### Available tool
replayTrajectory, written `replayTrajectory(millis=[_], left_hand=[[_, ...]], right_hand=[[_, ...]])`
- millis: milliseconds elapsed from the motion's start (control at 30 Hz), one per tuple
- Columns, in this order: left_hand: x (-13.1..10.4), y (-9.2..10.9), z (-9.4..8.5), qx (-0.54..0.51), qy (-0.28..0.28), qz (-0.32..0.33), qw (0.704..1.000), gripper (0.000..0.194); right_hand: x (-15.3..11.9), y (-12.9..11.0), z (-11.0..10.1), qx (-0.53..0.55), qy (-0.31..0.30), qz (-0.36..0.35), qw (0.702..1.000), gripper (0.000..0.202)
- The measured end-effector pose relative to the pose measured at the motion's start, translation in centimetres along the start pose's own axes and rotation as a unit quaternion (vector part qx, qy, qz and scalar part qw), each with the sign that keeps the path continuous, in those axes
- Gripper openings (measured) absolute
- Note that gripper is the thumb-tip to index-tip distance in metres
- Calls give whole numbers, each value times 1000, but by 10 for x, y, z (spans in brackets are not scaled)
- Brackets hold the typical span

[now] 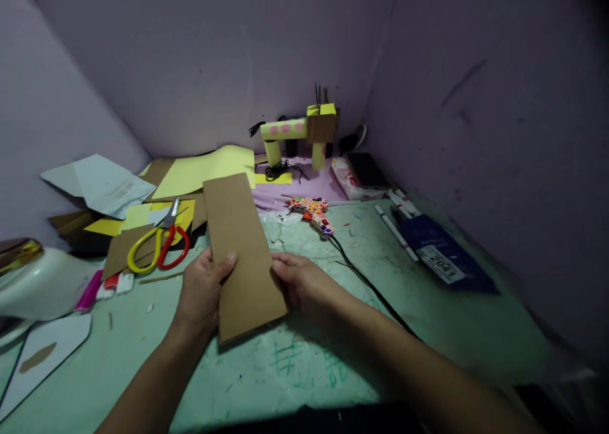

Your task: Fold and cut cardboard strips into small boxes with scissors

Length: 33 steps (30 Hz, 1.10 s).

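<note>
A long brown piece of cardboard is held between my two hands, tilted above the green tabletop. My left hand grips its left edge, thumb on top and fingers hidden underneath. On the opposite edge, my right hand pinches the cardboard between thumb and fingers. Beyond my right hand lies a flower-patterned glue gun with a black cord. Left of the cardboard, scissors with one yellow and one red handle rest on paper and cardboard scraps.
An animal-like paper and cardboard figure stands at the back by the wall. Yellow paper lies behind the scissors. A dark phone, a blue packet and white pens occupy the right side. A white rounded object stands far left.
</note>
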<state>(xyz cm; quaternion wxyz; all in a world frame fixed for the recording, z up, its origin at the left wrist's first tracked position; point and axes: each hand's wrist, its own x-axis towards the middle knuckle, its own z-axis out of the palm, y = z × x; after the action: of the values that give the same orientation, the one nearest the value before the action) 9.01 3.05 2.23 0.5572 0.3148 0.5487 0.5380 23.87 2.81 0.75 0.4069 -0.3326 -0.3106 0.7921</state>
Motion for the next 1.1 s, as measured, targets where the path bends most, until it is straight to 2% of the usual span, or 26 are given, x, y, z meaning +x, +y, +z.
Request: replayTrajectory(millis=[100, 167, 200, 267, 333, 433, 500, 633, 733, 867, 933, 1000, 1100], left_hand=[[-8, -5, 3, 36, -14, -77, 996, 45], [-11, -7, 3, 67, -20, -97, 993, 43], [-12, -7, 3, 84, -20, -95, 992, 41], [-13, -6, 0, 144, -25, -82, 986, 38], [-14, -3, -4, 252, -17, -42, 967, 38], [-21, 1, -14, 428, 30, 46, 902, 48], [-31, 0, -22, 481, 37, 64, 874, 58], [-58, -14, -40, 522, -6, 56, 851, 63], [-71, -29, -50, 580, -57, 158, 797, 56], [-72, -42, -52, 640, -78, 354, 677, 50], [-69, -47, -48, 643, -103, 417, 634, 54], [-65, -53, -43, 641, -131, 439, 616, 61], [-60, -62, -41, 642, -158, 441, 606, 64]], right_hand=[[-20, 9, 0, -28, -22, -1, 999, 29], [-37, 17, -2, -58, -23, 15, 998, 48], [-45, 21, -4, -74, -1, 19, 997, 56], [-57, 31, -7, -95, 49, 12, 994, 65], [-64, 39, -10, -103, 68, -8, 992, 63], [-66, 46, -13, -110, 59, -26, 992, 54], [-66, 47, -13, -114, 65, -33, 991, 54], [-67, 44, -12, -85, 61, -35, 994, 52], [-68, 35, -15, -32, 39, -9, 999, 45], [-69, 22, -23, 36, 0, 52, 998, 31], [-70, 19, -25, 55, -7, 69, 996, 29], [-69, 17, -26, 61, -11, 72, 995, 30], [-67, 17, -24, 58, -8, 66, 996, 29]])
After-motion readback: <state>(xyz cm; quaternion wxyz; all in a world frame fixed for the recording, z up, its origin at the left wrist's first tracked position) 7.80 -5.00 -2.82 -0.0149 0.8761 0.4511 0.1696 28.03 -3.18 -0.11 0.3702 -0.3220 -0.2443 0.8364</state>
